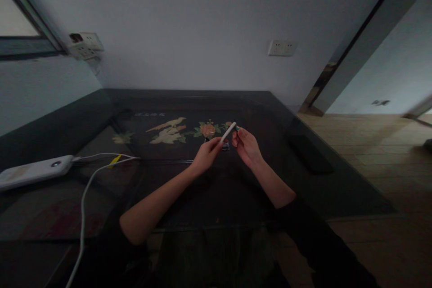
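Observation:
Above the dark glossy tabletop (216,189), my left hand (205,156) is closed around the lower part of a slim white stick-shaped object (228,132). The object slants up and to the right, and its exact kind cannot be made out. My right hand (249,147) is beside its upper end, thumb and fingers pinched on a tiny greenish piece (237,128). Whether that piece touches the white object is unclear. Just below and between the hands, a small shiny item (226,146) lies on the table, partly hidden by my left hand.
A white power strip (37,171) with a white cable (83,216) and a yellow tag (115,161) is at left. A dark flat object (309,155) lies on the table's right side. Behind the table stands a wall with a socket (282,48). Wooden floor (364,144) is at right.

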{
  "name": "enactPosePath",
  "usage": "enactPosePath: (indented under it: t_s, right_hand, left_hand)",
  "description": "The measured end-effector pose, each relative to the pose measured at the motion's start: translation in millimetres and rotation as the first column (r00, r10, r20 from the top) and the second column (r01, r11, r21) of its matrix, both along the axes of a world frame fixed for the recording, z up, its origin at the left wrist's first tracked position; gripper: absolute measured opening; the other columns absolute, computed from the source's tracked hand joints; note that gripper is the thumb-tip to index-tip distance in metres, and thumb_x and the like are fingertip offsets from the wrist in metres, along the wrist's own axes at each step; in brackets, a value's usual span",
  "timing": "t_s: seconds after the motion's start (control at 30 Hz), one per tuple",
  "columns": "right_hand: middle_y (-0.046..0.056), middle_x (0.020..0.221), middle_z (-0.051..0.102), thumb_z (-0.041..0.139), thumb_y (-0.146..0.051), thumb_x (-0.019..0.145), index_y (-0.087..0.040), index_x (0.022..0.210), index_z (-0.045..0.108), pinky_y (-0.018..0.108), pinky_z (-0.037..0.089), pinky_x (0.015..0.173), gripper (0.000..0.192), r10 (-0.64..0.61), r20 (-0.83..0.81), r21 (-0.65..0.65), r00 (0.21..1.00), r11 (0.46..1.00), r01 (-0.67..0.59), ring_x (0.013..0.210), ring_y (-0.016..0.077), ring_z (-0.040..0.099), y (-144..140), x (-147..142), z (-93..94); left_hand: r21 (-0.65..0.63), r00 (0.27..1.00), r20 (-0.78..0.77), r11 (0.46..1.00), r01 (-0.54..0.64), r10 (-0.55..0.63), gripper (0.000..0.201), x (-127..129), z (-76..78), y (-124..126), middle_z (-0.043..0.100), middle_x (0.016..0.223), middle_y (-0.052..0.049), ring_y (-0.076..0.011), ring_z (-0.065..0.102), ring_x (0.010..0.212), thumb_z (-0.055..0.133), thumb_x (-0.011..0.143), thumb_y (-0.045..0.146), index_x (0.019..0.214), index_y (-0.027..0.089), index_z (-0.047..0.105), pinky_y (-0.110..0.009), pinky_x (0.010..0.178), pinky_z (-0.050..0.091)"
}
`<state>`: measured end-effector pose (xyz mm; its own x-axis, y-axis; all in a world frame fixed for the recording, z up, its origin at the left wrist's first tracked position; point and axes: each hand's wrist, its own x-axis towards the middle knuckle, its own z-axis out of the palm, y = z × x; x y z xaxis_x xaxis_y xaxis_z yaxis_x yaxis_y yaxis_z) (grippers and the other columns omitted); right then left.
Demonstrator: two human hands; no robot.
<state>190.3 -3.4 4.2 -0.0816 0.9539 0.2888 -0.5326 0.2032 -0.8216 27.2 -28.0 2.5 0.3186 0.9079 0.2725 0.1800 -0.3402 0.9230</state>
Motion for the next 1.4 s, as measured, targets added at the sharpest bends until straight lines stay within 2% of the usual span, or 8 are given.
enactPosePath:
  t_s: [0.1,0.27,0.43,0.6,0.97,1.13,1.23,1.4]
  right_hand:
    - [-0.004,0.065,0.053,0.079,-0.047,0.071,-0.02,0.074,0.064,0.024,0.035,0.047,0.031,-0.008,0.006,0.002,1.0,1.0,0.008,0.05,0.0071,0.042,0,-1,0.0]
    - [-0.006,0.063,0.052,0.082,-0.045,0.066,-0.021,0.091,0.071,0.024,0.038,0.049,0.036,-0.018,-0.033,-0.058,0.999,0.998,0.016,0.05,0.0073,0.039,-1,-2,2.3]
    - [-0.006,0.062,0.051,0.084,-0.048,0.062,-0.021,0.088,0.072,0.024,0.036,0.047,0.039,-0.015,-0.031,-0.062,0.999,0.998,0.014,0.05,0.0074,0.039,-4,-3,5.7]
    - [-0.004,0.065,0.052,0.08,-0.049,0.068,-0.021,0.069,0.062,0.025,0.033,0.047,0.033,-0.021,0.001,-0.023,1.0,1.0,0.021,0.05,0.0074,0.039,-5,-4,4.1]
    - [-0.004,0.063,0.052,0.08,-0.049,0.068,-0.021,0.067,0.062,0.025,0.031,0.047,0.034,-0.003,-0.024,-0.005,1.0,1.0,0.003,0.05,0.0074,0.039,-4,-3,3.0]
    - [-0.005,0.063,0.05,0.08,-0.048,0.068,-0.021,0.088,0.07,0.026,0.036,0.05,0.035,-0.011,-0.021,-0.036,1.0,0.999,0.011,0.051,0.008,0.038,-5,-3,3.6]
    - [-0.006,0.059,0.047,0.08,-0.048,0.067,-0.021,0.091,0.072,0.025,0.037,0.05,0.037,-0.015,-0.04,-0.045,0.999,0.999,0.013,0.051,0.0086,0.038,-4,-3,3.5]
    - [-0.005,0.064,0.05,0.08,-0.048,0.068,-0.022,0.093,0.072,0.026,0.04,0.052,0.036,0.002,-0.028,-0.042,1.0,0.999,-0.003,0.051,0.0083,0.039,-6,-4,4.7]
  left_hand:
    - [0.002,1.0,-0.012,1.0,0.016,-0.016,0.039,2,1.2,-4,0.041,0.06,0.004,-0.0099,0.036,0.052,0.046,0.093,0.039,0.115,0.012,0.062,-0.022,0.049,0.028]
    - [0.019,0.997,-0.017,0.997,0.08,-0.08,0.041,4,5.3,-9,0.042,0.061,0.005,-0.0103,0.038,0.053,0.046,0.092,0.041,0.117,0.012,0.061,-0.022,0.051,0.031]
    - [-0.007,0.998,-0.009,0.998,0.067,-0.067,0.039,3,5.4,-7,0.041,0.061,0.005,-0.0097,0.037,0.052,0.045,0.092,0.039,0.115,0.012,0.061,-0.021,0.05,0.029]
    - [-0.002,1.0,-0.004,1.0,-0.001,0.001,0.036,0,1.2,-1,0.041,0.062,0.004,-0.0094,0.036,0.053,0.047,0.092,0.038,0.111,0.012,0.062,-0.022,0.05,0.027]
    - [0.021,0.999,-0.042,0.999,-0.028,0.029,0.039,3,1.4,-5,0.041,0.061,0.005,-0.0098,0.036,0.054,0.045,0.093,0.037,0.116,0.011,0.062,-0.022,0.05,0.027]
    - [0.0,0.999,0.006,0.999,0.051,-0.051,0.039,6,3.4,-12,0.04,0.061,0.005,-0.0099,0.037,0.053,0.045,0.093,0.038,0.117,0.012,0.06,-0.021,0.05,0.031]
    - [-0.019,0.994,0.04,0.995,0.101,-0.1,0.04,8,3.9,-13,0.04,0.061,0.005,-0.0098,0.037,0.053,0.045,0.093,0.039,0.119,0.012,0.06,-0.021,0.05,0.031]
    - [-0.004,0.997,0.034,0.998,0.063,-0.063,0.035,7,3.1,-10,0.039,0.059,0.005,-0.0095,0.035,0.052,0.047,0.093,0.037,0.113,0.012,0.061,-0.021,0.049,0.029]
